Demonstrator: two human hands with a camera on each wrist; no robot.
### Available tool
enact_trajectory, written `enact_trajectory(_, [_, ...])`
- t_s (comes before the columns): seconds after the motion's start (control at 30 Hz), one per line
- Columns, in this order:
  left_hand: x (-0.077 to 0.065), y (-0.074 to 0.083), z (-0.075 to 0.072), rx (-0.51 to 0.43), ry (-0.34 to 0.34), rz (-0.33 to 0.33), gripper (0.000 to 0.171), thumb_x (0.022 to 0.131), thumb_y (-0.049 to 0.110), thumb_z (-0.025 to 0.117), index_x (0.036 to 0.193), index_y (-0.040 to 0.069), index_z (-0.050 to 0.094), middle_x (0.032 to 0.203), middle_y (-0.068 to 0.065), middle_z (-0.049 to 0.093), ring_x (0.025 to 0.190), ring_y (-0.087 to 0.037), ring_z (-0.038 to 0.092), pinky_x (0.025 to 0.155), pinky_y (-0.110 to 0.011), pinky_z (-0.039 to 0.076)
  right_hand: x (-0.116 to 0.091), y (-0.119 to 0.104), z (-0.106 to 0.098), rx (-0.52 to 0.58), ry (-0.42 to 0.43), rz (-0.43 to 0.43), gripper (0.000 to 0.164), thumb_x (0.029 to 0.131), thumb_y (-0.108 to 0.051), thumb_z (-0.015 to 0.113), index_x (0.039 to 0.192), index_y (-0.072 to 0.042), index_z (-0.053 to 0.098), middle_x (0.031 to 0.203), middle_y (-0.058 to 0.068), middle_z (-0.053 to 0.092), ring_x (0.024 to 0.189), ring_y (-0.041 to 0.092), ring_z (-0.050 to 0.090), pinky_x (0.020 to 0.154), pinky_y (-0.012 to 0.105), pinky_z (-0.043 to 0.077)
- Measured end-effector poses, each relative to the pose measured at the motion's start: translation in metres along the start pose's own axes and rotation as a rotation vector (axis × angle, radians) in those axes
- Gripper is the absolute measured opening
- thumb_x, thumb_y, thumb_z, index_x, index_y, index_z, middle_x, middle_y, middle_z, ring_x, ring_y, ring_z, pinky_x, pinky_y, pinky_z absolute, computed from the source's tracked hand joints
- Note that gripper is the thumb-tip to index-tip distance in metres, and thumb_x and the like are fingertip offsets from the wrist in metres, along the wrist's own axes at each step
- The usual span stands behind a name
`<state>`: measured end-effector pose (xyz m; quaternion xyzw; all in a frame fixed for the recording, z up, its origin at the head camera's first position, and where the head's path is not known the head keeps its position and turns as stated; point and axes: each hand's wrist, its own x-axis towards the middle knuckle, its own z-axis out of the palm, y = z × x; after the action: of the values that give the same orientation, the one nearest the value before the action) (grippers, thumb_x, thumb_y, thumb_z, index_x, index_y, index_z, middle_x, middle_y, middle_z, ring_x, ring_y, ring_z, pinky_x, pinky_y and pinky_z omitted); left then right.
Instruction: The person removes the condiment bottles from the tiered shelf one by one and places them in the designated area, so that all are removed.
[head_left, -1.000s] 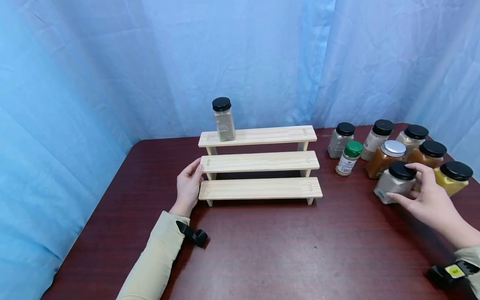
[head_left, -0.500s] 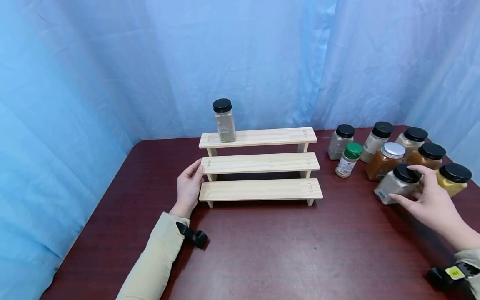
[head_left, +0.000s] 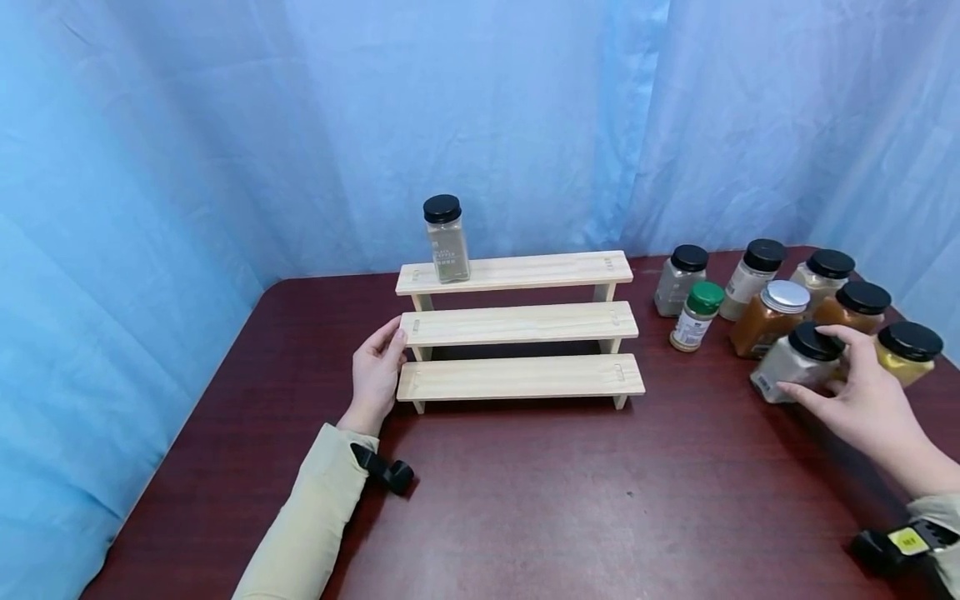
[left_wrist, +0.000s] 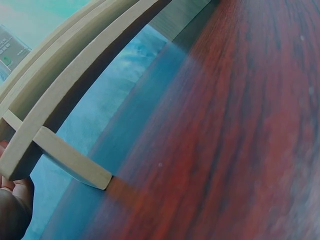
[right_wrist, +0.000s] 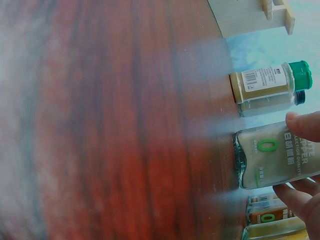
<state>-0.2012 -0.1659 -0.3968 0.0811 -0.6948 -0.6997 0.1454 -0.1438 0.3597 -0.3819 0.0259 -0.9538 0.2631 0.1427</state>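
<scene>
At the right, my right hand grips a square spice jar of white pepper with a black lid, thumb on one side and fingers on the other. The jar leans to the right; its printed label shows in the right wrist view. My left hand holds the left end of a three-step wooden rack, thumb at the middle step's edge. In the left wrist view that hand is partly hidden behind the step's end. A black pepper jar stands upright on the top step's left end.
Around the right hand stand a green-lidded bottle, a silver-lidded brown jar, a yellow jar and several black-lidded jars, including a grey one. Blue curtains hang behind the dark red table.
The white pepper jar has tipped to the right in my right hand, its lid shifting that way. My left hand and the rack keep their places.
</scene>
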Motion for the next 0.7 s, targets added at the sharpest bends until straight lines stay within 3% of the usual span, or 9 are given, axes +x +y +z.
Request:
enact_trajectory(0.03, [0.0,0.0,0.0,-0.003,0.001,-0.003,0.035,0.097,0.012,0.054,0.131,0.003,0.056,0.11,-0.007,0.062,0.071,-0.01,0.051,0.062,-0.016,0.043,0.0,0.0,0.0,-0.003,0.001,0.003,0.089,0.075,0.001,0.078,0.14,0.003,0.018,0.101,0.034,0.046,0.075,0.049,0.06,0.054,0.027,0.054])
enact_trajectory(0.13, [-0.001,0.0,0.0,-0.003,-0.001,-0.009,0.035,0.097,0.011,0.054,0.131,0.003,0.056,0.111,-0.008,0.061,0.07,-0.009,0.051,0.062,-0.016,0.043,0.0,0.0,0.001,-0.002,0.0,0.012,0.088,0.075,-0.001,0.078,0.14,0.005,0.018,0.106,0.037,0.043,0.08,0.054,0.058,0.059,0.051,0.051])
enact_trajectory(0.3, [-0.001,0.0,0.0,-0.001,-0.011,0.007,0.035,0.097,0.011,0.053,0.131,0.003,0.056,0.11,-0.006,0.062,0.071,-0.01,0.051,0.062,-0.016,0.043,0.0,-0.003,-0.001,-0.006,-0.004,0.03,0.087,0.076,-0.001,0.077,0.14,0.006,0.018,0.109,0.037,0.041,0.082,0.055,0.057,0.06,0.052,0.051])
enact_trajectory(0.43, [-0.001,0.001,0.001,-0.007,-0.005,0.008,0.035,0.097,0.011,0.053,0.131,0.003,0.056,0.106,-0.003,0.063,0.069,-0.009,0.051,0.062,-0.016,0.043,0.002,-0.001,-0.002,0.001,0.004,0.026,0.088,0.077,-0.005,0.077,0.14,0.005,0.017,0.108,0.037,0.042,0.079,0.053,0.058,0.054,0.043,0.053])
enact_trajectory(0.57, [-0.001,0.001,0.001,-0.01,-0.002,0.01,0.035,0.097,0.01,0.054,0.13,0.003,0.057,0.106,-0.002,0.063,0.068,-0.007,0.05,0.061,-0.016,0.044,0.006,0.013,0.003,0.004,0.028,0.042,0.093,0.08,-0.014,0.076,0.146,-0.004,0.011,0.127,0.039,0.036,0.092,0.057,0.053,0.071,0.056,0.05])
enact_trajectory(0.63, [-0.001,0.001,0.001,-0.011,-0.002,0.012,0.034,0.097,0.01,0.053,0.13,0.002,0.057,0.106,0.0,0.063,0.067,-0.007,0.05,0.061,-0.016,0.044,0.009,0.026,0.007,0.01,0.048,0.049,0.095,0.082,-0.018,0.075,0.149,-0.012,0.008,0.138,0.037,0.029,0.103,0.059,0.047,0.079,0.066,0.04])
enact_trajectory(0.7, [0.0,0.001,0.001,-0.012,-0.002,0.015,0.034,0.097,0.009,0.054,0.13,0.002,0.057,0.103,0.002,0.063,0.066,-0.007,0.05,0.061,-0.016,0.044,0.012,0.04,0.011,0.014,0.069,0.055,0.098,0.082,-0.021,0.075,0.151,-0.021,0.005,0.144,0.033,0.025,0.111,0.058,0.042,0.086,0.067,0.034])
